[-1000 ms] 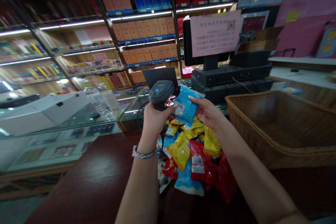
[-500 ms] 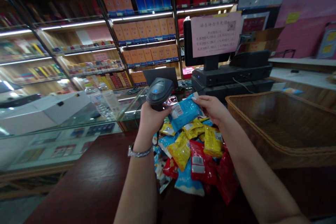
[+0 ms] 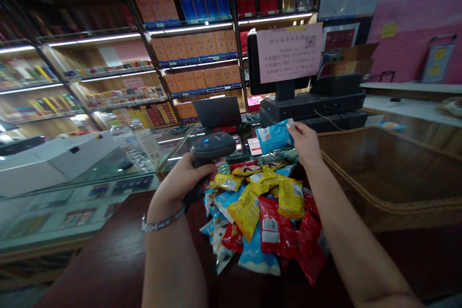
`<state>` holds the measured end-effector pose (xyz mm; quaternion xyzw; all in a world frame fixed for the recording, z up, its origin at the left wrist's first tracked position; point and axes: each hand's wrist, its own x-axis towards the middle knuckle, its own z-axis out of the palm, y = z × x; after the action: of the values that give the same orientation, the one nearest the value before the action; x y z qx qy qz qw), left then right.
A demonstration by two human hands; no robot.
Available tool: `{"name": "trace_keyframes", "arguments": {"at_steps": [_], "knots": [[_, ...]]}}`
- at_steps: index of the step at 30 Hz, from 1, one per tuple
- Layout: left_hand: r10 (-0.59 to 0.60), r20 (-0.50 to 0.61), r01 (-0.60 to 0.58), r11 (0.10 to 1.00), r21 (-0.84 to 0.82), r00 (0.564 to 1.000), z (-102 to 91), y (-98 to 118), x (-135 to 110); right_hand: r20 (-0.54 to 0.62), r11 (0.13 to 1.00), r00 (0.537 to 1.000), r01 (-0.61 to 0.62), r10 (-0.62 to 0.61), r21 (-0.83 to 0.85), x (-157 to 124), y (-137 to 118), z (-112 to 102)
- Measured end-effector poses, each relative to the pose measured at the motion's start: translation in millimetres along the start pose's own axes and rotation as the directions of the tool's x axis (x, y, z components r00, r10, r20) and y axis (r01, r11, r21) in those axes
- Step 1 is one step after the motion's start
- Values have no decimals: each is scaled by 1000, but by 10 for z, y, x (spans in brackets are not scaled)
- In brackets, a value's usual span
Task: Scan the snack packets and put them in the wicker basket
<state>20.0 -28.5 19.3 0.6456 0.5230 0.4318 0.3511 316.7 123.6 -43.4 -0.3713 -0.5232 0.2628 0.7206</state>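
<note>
My left hand (image 3: 182, 175) is wrapped round the handle of a dark barcode scanner (image 3: 212, 146), whose head points right and shows a small blue light. In my right hand (image 3: 306, 142), the fingers pinch the right end of a blue snack packet (image 3: 273, 137). The packet's pale label faces me, a short way right of the scanner and apart from it. Below both hands lies a heap of snack packets: yellow ones (image 3: 245, 211), red ones (image 3: 274, 231) and blue ones (image 3: 258, 252). My left fingertips are partly hidden behind the scanner's handle.
A wicker basket (image 3: 375, 207) stands to the right. Behind are a monitor (image 3: 254, 70) with a pink paper sign (image 3: 289, 53) and a dark laptop (image 3: 217, 111). Plastic bottles (image 3: 124, 142) and a white box (image 3: 54, 159) stand on the glass counter at left.
My left hand has moved left and down, turning the scanner to point right. My right hand has carried the blue packet slightly right and up, away from my left fingers.
</note>
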Motion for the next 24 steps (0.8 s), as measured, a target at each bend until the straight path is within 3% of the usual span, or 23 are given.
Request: {"name": "trace_keyframes", "arguments": {"at_steps": [4, 11, 21, 24], "knots": [[16, 66, -22, 995, 93, 998, 49, -39, 44, 7, 999, 1000, -1, 1, 36, -13, 15, 56], [18, 39, -24, 986, 163, 999, 149, -29, 78, 90, 996, 995, -39, 32, 79, -68, -126, 52], [17, 14, -19, 992, 123, 1000, 192, 73, 28, 123, 994, 990, -82, 73, 77, -80, -233, 40], [22, 12, -23, 997, 78, 1000, 210, 90, 13, 116, 1000, 993, -9, 12, -30, -83, -308, -16]]}}
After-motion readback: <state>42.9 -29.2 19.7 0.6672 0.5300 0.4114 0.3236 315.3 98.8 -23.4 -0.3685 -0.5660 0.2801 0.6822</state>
